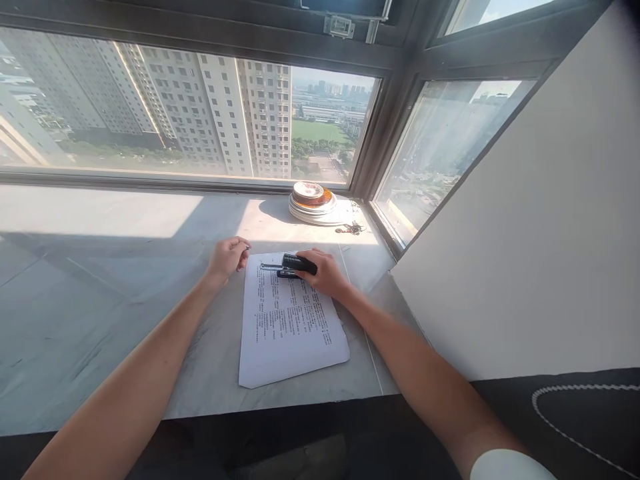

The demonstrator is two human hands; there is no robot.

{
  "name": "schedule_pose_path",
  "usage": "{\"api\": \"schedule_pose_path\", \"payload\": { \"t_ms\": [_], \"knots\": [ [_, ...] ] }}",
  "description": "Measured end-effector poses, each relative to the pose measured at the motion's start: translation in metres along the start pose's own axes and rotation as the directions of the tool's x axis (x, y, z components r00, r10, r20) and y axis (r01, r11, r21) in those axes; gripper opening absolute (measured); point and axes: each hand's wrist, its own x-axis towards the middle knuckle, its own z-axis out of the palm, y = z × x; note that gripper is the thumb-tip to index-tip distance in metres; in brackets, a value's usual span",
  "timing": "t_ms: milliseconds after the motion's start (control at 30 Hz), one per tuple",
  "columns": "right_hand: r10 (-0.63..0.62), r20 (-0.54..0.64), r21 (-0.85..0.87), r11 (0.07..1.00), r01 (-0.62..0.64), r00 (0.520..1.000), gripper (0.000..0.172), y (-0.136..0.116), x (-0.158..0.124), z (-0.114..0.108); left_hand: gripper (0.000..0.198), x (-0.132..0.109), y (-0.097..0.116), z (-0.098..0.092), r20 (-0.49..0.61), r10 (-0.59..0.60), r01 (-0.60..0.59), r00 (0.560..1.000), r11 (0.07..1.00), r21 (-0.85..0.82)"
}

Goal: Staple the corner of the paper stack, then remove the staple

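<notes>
My right hand (326,272) is wrapped round a black stapler (299,263), its top lifted from the base and a metal strip reaching out to the left. Under the stapler lies a printed sheet of paper (295,357), lengthwise toward me on the marble sill, its lines of text running sideways. Just past the sheet's upper left corner, my left hand (230,260) is closed in a pinch. Something small and dark shows at those fingertips, too small to name.
A stack of plates and bowls (313,208) stands on the marble sill (100,320) near the window corner. Beside it lies a small dark tangled item (351,229). A white wall (540,233) slants along the right, and a twisted cord (560,427) hangs at the lower right.
</notes>
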Motion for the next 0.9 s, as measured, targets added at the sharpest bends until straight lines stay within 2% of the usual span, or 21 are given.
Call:
{"api": "schedule_pose_path", "payload": {
  "t_ms": [133,300,533,767,900],
  "knots": [
    [0.018,0.056,-0.017,1.000,-0.017,0.998,0.036,-0.003,0.001,0.000,0.017,-0.002,0.001,0.001,0.098,0.001,0.001,0.995,1.000,-0.023],
    [0.053,0.028,-0.014,0.999,-0.053,0.998,0.035,-0.002,0.002,0.000,0.014,0.003,-0.002,0.004,0.146,0.015,-0.003,0.989,0.997,-0.082],
    [0.069,-0.006,-0.014,0.997,-0.070,0.998,0.035,-0.002,0.002,-0.001,0.037,0.004,-0.008,0.008,0.164,0.213,-0.201,0.963,0.976,-0.082],
    [0.078,-0.028,-0.030,0.996,-0.079,0.997,0.032,-0.004,0.002,-0.005,0.053,0.012,-0.022,0.004,0.218,0.194,-0.181,0.957,0.980,-0.076],
    [0.083,-0.029,-0.031,0.996,-0.084,0.996,0.032,-0.004,0.002,-0.005,0.051,0.008,-0.016,0.007,0.233,0.235,-0.224,0.944,0.972,-0.074]
  ]
}}
